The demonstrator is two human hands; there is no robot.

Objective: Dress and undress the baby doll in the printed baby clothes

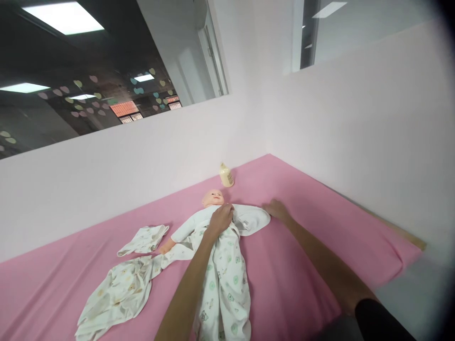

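A baby doll lies on its back with its head toward the wall. It wears a white baby shirt and patterned white trousers. One doll hand shows from the sleeve on the left; the other doll arm is not visible. My left hand is closed on the shirt at the doll's chest, just below the chin. Off to the right, my right hand pinches the outer edge of the shirt's spread white part, which stretches out flat between both hands.
Patterned baby clothes lie spread at the left, with a folded patterned cloth above them. A cream bottle stands beyond the doll's head. The pink sheet meets white walls at the back and right.
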